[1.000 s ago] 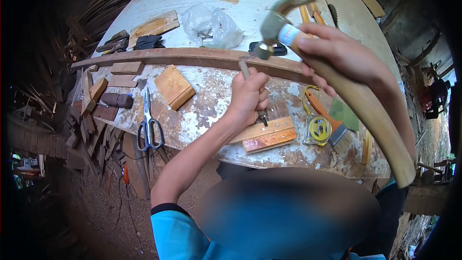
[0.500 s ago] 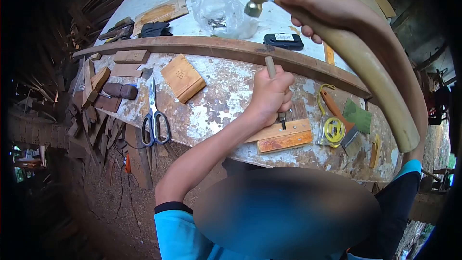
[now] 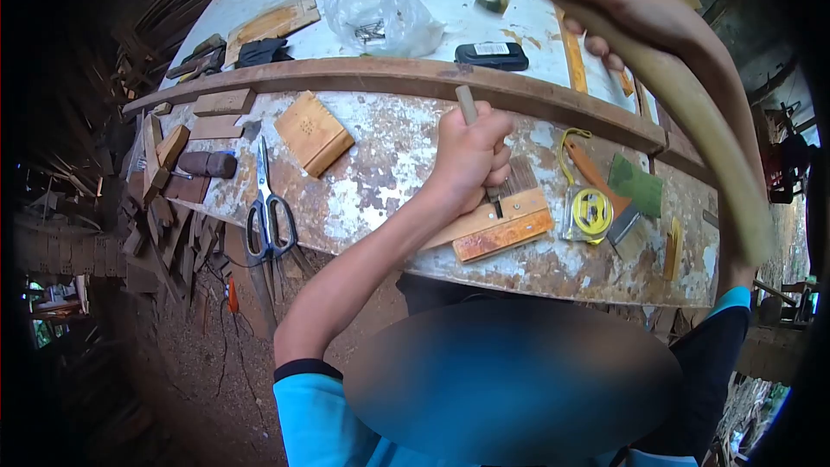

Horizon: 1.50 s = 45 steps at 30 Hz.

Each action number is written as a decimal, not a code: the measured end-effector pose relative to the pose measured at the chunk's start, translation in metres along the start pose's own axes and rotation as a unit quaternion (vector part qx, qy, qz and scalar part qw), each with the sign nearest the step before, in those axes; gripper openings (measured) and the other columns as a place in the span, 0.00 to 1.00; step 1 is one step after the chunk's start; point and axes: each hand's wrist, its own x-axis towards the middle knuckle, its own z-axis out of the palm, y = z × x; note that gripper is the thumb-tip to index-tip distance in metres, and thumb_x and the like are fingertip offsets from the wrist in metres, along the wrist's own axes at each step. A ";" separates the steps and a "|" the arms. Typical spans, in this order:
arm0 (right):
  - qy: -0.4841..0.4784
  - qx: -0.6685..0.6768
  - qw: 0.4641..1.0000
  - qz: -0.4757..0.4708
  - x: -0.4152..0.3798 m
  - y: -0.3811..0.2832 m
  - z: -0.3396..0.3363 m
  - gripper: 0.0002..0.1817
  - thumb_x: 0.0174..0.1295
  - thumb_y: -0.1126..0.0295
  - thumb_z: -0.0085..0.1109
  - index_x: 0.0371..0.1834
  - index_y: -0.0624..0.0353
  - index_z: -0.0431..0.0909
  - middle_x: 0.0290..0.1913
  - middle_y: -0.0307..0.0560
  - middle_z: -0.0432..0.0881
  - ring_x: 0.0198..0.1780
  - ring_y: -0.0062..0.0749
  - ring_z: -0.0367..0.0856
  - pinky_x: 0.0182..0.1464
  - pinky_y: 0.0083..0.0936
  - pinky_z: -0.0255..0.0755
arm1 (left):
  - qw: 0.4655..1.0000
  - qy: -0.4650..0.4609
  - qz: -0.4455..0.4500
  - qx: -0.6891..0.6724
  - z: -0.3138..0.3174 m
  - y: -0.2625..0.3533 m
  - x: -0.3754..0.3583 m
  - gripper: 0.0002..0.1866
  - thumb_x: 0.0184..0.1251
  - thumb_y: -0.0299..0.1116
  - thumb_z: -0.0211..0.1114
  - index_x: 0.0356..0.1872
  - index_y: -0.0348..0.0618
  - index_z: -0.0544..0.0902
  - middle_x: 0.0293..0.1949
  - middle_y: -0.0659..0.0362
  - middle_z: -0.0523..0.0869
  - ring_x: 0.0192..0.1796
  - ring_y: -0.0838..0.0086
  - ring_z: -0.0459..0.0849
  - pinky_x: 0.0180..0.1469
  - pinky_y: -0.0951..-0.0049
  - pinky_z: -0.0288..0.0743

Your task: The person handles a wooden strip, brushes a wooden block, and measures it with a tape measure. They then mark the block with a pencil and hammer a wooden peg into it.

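Note:
My left hand point(image 3: 471, 151) is closed around a chisel point(image 3: 467, 105), its handle end sticking up above the fist. The chisel's lower end stands at a dark slot in a light wooden piece point(image 3: 522, 205). An orange-brown wooden block point(image 3: 503, 237) lies against the near side of that piece. Up at the right, my right hand point(image 3: 627, 0) grips a ball-peen hammer point(image 3: 683, 91) near its head, above the bench. The long curved handle runs down along my forearm, and the head is slightly blurred.
On the worn bench point(image 3: 380, 151) lie scissors point(image 3: 267, 207), a patterned wooden block point(image 3: 313, 133), a tape measure point(image 3: 591, 212) and an orange-handled scraper-like tool point(image 3: 590, 169). Behind a long wooden beam point(image 3: 346, 74) are a plastic bag point(image 3: 385, 17) and a black case point(image 3: 491, 55).
My right hand has raised the hammer and carried it to the right, away from the chisel. My left hand keeps the chisel at the slot. The whole view has shifted slightly.

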 end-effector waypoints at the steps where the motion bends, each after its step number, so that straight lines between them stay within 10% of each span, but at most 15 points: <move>1: 0.012 -0.013 1.000 0.018 -0.006 -0.016 -0.009 0.12 0.70 0.67 0.43 0.46 0.65 0.70 0.28 0.43 0.75 0.21 0.20 0.74 0.19 0.15 0.72 | 1.000 -0.001 0.000 -0.003 0.000 0.001 0.001 0.17 0.58 0.20 0.55 0.18 0.52 0.59 0.14 0.69 0.59 0.10 0.86 0.53 0.11 0.79 0.41; 4: 0.087 0.139 0.975 -0.148 -0.017 0.030 -0.028 0.14 0.66 0.58 0.52 0.41 0.59 0.70 0.22 0.34 0.70 0.15 0.08 0.67 0.13 0.05 0.62 | 1.000 -0.020 -0.010 0.002 0.003 0.003 -0.002 0.18 0.59 0.21 0.56 0.17 0.51 0.58 0.13 0.68 0.59 0.10 0.86 0.53 0.11 0.79 0.41; 7: 0.147 0.122 0.974 -0.125 -0.073 0.062 -0.030 0.16 0.64 0.57 0.55 0.34 0.59 0.68 0.20 0.34 0.70 0.13 0.12 0.66 0.12 0.09 0.62 | 0.995 -0.093 -0.027 -0.006 0.000 0.007 -0.003 0.18 0.59 0.23 0.57 0.17 0.52 0.58 0.13 0.69 0.58 0.10 0.87 0.52 0.12 0.80 0.40; 13: 0.231 0.063 0.970 0.047 -0.199 0.156 0.020 0.21 0.60 0.70 0.57 0.55 0.66 0.68 0.25 0.38 0.74 0.19 0.17 0.74 0.19 0.15 0.67 | 0.955 -0.199 -0.122 0.181 0.025 0.025 -0.012 0.24 0.64 0.37 0.57 0.12 0.52 0.56 0.11 0.70 0.57 0.13 0.84 0.51 0.15 0.76 0.47; 19: 0.260 0.171 0.949 0.060 -0.247 0.196 0.059 0.23 0.61 0.75 0.54 0.60 0.69 0.64 0.28 0.40 0.75 0.20 0.18 0.73 0.19 0.15 0.67 | 0.805 -0.335 0.044 0.489 0.064 -0.003 -0.019 0.26 0.67 0.43 0.59 0.13 0.44 0.59 0.14 0.70 0.57 0.19 0.84 0.54 0.22 0.74 0.52; 45: 0.235 0.254 0.937 -0.053 -0.203 0.169 0.046 0.25 0.60 0.74 0.54 0.60 0.71 0.62 0.28 0.43 0.75 0.21 0.19 0.73 0.22 0.15 0.68 | 0.807 -0.266 0.081 0.521 0.066 -0.017 0.003 0.19 0.69 0.42 0.56 0.30 0.33 0.81 0.16 0.67 0.66 0.23 0.83 0.63 0.26 0.73 0.60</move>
